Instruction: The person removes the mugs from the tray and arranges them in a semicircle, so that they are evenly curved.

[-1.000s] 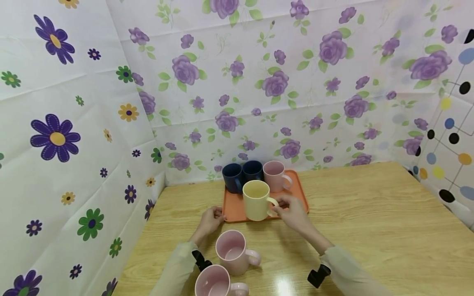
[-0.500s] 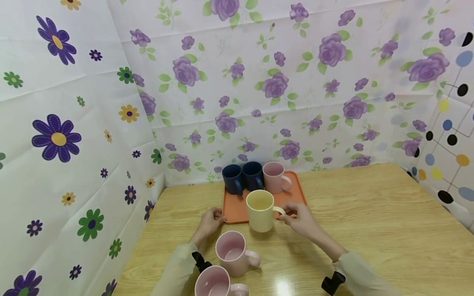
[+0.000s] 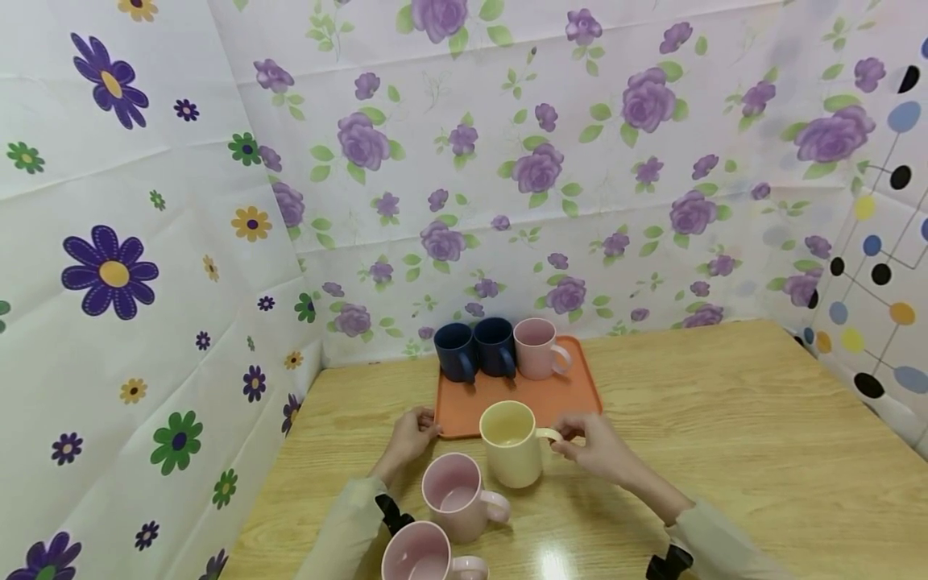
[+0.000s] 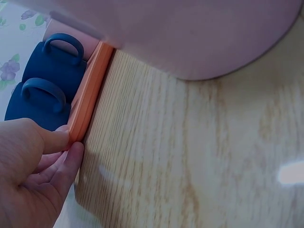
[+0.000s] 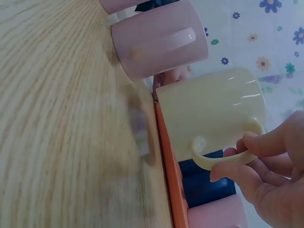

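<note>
My right hand pinches the handle of a pale yellow mug, thumb and fingers on the loop in the right wrist view. Upright, the mug is just in front of the tray's near edge and seems a little above the table. At the near left corner of an orange tray, my left hand grips the rim between thumb and fingers. Two dark blue mugs and a pink mug stand in a row along the tray's back.
Nearer to me, two pink mugs stand on the wooden table, handles to the right; the closer one is cut by the frame. The yellow mug is close to the farther one. Flower-printed cloth rises behind the table and at its left.
The yellow mug has come off the space over the tray, towards me and down, with my right hand on its handle. My left hand has stayed at the tray corner.
</note>
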Action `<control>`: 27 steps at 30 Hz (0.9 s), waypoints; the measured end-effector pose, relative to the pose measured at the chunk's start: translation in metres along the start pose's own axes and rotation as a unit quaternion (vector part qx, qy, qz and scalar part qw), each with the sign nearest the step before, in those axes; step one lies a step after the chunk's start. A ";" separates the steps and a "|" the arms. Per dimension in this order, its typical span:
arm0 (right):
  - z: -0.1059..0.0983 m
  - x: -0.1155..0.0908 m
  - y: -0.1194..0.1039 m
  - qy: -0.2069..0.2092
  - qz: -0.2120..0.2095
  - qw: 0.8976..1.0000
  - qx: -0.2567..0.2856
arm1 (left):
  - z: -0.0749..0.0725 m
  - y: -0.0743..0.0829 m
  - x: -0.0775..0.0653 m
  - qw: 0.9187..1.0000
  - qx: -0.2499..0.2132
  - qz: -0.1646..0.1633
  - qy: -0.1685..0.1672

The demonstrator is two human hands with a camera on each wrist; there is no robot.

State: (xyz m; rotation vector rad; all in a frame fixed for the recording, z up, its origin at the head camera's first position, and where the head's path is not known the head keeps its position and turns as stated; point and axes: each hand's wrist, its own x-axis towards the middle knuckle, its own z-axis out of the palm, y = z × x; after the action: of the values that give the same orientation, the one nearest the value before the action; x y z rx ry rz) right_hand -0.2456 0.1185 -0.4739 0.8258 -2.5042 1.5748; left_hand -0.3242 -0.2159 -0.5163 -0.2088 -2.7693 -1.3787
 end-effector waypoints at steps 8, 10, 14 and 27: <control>0.004 -0.003 0.002 -0.016 0.013 1.000 0.001 | -0.001 0.003 -0.003 1.000 -0.003 0.003 0.004; 0.005 -0.004 0.004 -0.019 0.016 1.000 -0.001 | -0.001 0.005 -0.004 1.000 -0.002 0.008 0.004; 0.007 -0.005 0.008 -0.026 0.016 1.000 0.006 | -0.002 0.001 -0.003 1.000 -0.015 0.004 0.002; 0.004 -0.005 0.016 -0.049 0.025 0.998 0.014 | -0.002 -0.003 0.000 1.000 -0.028 0.015 0.000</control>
State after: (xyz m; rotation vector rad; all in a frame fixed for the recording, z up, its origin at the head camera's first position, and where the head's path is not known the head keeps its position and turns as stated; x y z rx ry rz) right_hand -0.2476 0.1226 -0.4902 0.8705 -2.5970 1.6258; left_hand -0.3244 -0.2194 -0.5173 -0.2513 -2.7192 -1.4493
